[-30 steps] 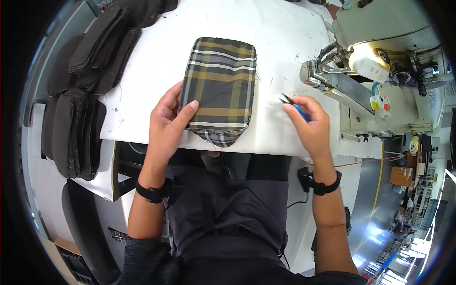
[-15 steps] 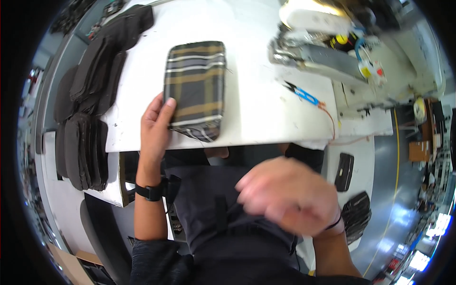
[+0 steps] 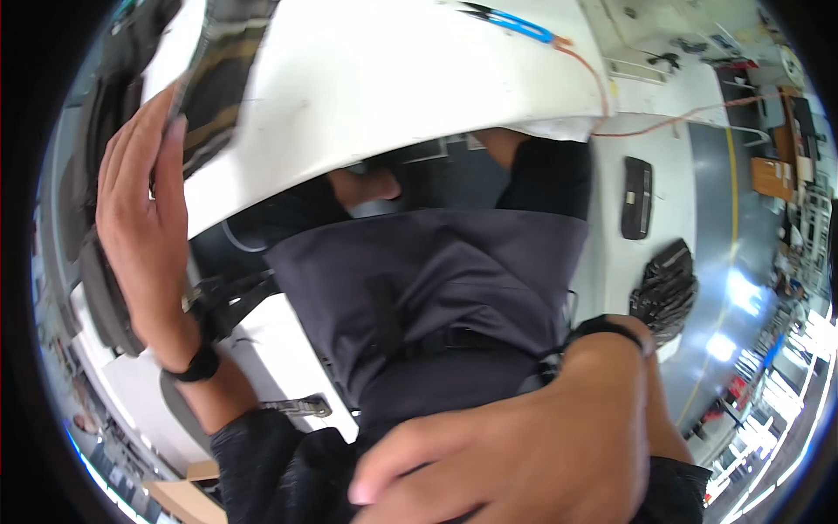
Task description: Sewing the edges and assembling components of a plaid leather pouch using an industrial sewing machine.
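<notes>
At the upper left, a flat plaid fabric piece [image 3: 223, 79] in black, olive and white slants across the white tabletop's left side, blurred by motion. My left hand [image 3: 144, 205] is closed on its near left edge, thumb on one side and fingers on the other. My right hand [image 3: 532, 454] is close to the camera in front of my body, back of the hand up. Its fingers point left and stand somewhat apart, and nothing shows in them. Part of this hand falls outside the lower edge.
Blue thread snips [image 3: 519, 26] lie on the white table [image 3: 375, 79], near an orange cord [image 3: 594, 74]. Dark fabric pieces [image 3: 109, 288] are stacked at the left. A dark flat piece [image 3: 637, 198] and a dark bundle [image 3: 665, 290] lie on the white surface at right.
The view has shifted down toward my body. My left hand and the plaid piece now appear farther left, with the piece tilted. My right hand has come lower and nearer the camera.
</notes>
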A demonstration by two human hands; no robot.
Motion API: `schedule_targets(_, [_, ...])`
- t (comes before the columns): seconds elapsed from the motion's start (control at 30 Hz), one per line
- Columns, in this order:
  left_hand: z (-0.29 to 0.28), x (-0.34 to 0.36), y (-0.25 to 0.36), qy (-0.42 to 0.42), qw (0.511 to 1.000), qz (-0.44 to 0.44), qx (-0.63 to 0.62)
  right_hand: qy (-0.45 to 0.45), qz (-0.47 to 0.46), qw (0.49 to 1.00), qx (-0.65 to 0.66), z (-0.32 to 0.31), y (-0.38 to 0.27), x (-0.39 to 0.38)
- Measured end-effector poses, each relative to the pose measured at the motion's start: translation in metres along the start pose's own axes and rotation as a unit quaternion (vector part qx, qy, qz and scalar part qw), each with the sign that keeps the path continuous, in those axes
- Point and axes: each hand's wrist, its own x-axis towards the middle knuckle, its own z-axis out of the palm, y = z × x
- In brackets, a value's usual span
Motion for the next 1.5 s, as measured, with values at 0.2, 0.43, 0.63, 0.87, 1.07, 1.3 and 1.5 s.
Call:
schedule_targets(0.2, [0.022,-0.018,0.001,-0.099,0.992,0.059,0.055,0.044,0.192,0.98,0.011,0.007,-0.038,-0.005])
schedule_targets(0.43, [0.013,-0.033,-0.027,-0.137,0.986,0.039,0.091,-0.132,0.082,0.985,0.068,-0.01,-0.002,-0.015])
schedule_targets(0.63, [0.033,-0.047,-0.018,-0.037,0.995,0.09,-0.001,-0.055,0.183,0.981,0.008,-0.01,-0.029,-0.009])
schedule_targets(0.87, [0.026,-0.076,-0.006,0.004,0.996,0.084,-0.009,-0.151,0.198,0.954,0.166,-0.015,0.005,0.0])
schedule_targets(1.07, [0.023,-0.069,-0.003,-0.027,0.998,0.035,0.036,-0.137,0.233,0.962,-0.039,-0.009,-0.003,0.011])
schedule_targets(1.3, [0.03,-0.083,-0.026,-0.032,0.989,0.002,-0.142,-0.343,0.16,0.659,-0.65,-0.105,0.046,0.083])
schedule_targets(1.5, [0.034,-0.094,-0.029,-0.01,0.99,-0.003,-0.144,-0.45,0.165,0.613,-0.628,-0.131,0.049,0.087])
